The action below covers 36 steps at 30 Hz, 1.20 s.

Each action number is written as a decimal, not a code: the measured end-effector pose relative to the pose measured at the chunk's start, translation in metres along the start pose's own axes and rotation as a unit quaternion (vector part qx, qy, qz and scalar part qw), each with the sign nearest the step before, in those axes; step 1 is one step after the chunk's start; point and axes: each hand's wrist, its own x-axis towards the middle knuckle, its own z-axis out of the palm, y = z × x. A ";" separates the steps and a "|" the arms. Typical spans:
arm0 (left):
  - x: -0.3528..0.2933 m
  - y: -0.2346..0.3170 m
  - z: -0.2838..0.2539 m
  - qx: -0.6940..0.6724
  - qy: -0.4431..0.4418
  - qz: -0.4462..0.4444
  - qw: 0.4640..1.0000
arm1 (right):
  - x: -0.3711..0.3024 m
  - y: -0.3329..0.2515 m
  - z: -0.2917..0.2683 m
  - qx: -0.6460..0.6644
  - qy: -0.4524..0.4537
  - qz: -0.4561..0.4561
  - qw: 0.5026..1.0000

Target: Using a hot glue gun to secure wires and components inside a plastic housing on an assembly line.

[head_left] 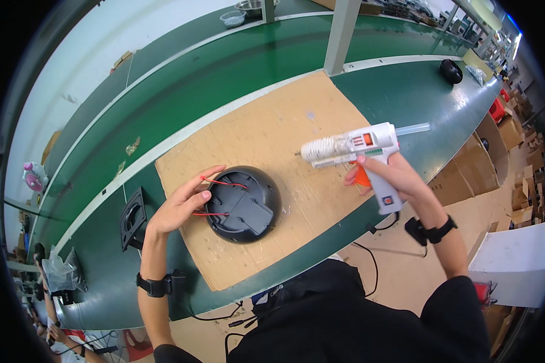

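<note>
A round black plastic housing (252, 216) lies on a cardboard sheet (304, 216), its hollow, ribbed side facing up. Two red wires (230, 183) run out over its left part. My left hand (183, 204) grips the housing's left rim, with the thumb over the edge beside the wires. In my right hand (399, 174) is a white hot glue gun (350, 146), held by its handle above the cardboard's right side. Its nozzle points left, an orange trigger sits under my fingers, and a clear glue stick (413, 129) sticks out of the back.
Left of the cardboard stands a black square frame part (133, 219) on the green workbench (106, 266). A grey post (341, 37) rises behind the cardboard. At the far right is a black round part (450, 71). Cables (375, 266) hang near the front edge; a co-worker's arm (49, 302) shows lower left.
</note>
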 end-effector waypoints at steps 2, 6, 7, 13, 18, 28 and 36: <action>-0.002 0.001 -0.005 0.022 0.032 0.003 0.999 | 0.017 0.030 0.006 0.150 0.016 -0.014 0.988; -0.001 -0.003 -0.008 -0.073 0.142 -0.039 0.986 | 0.025 0.056 0.012 0.212 0.094 -0.024 0.972; 0.000 -0.005 -0.008 -0.111 0.181 -0.030 0.977 | 0.025 0.061 0.009 0.071 0.136 -0.024 0.988; 0.010 0.016 0.005 -0.152 0.249 0.027 0.956 | 0.011 0.040 0.002 -0.482 0.246 -0.010 0.841; 0.015 0.042 0.021 -0.160 0.266 0.013 0.951 | -0.014 0.013 0.006 -0.472 0.240 -0.040 0.847; 0.023 0.091 0.072 -0.027 0.010 -0.009 1.000 | -0.035 0.019 0.069 -0.235 -0.033 -0.447 0.862; 0.043 0.072 0.078 -0.199 0.038 0.056 0.978 | -0.047 0.054 -0.011 -0.057 0.214 -0.399 0.890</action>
